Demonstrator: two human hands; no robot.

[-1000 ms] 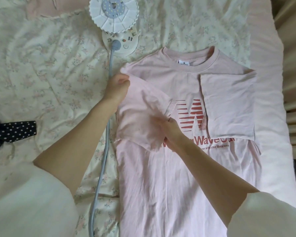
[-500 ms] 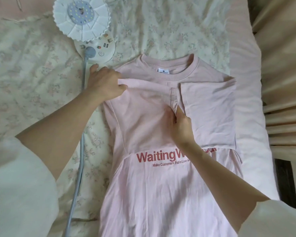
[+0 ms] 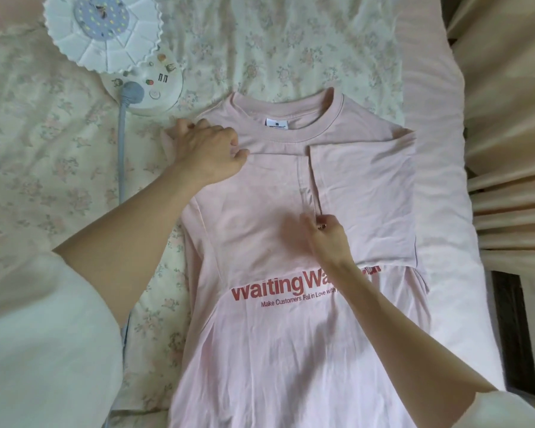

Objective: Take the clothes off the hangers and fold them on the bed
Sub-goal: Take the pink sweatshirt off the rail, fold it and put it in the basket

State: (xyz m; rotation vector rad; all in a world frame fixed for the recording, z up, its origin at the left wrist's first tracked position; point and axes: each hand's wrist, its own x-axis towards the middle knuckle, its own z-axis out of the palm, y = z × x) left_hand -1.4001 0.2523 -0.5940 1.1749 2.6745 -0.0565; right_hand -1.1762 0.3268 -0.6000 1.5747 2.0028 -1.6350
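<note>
Head view. Pink shirt (image 3: 291, 350) lies face up on the bed (image 3: 439, 211), collar toward the far edge, body running to the near edge, closer to the bed's right side. Both sleeves are folded in over the chest, meeting at a centre seam above the red print. Left hand (image 3: 209, 152) sits at the shirt's left shoulder, fingers (image 3: 240, 152) curled closed, pinching the folded sleeve's top edge. Right hand (image 3: 329, 239) rests at the seam's lower end; it is blurred, fingers seemingly nipped on a sleeve hem. A lamp (image 3: 105, 32) with grey cord (image 3: 121, 156) lies at the far left.
</note>
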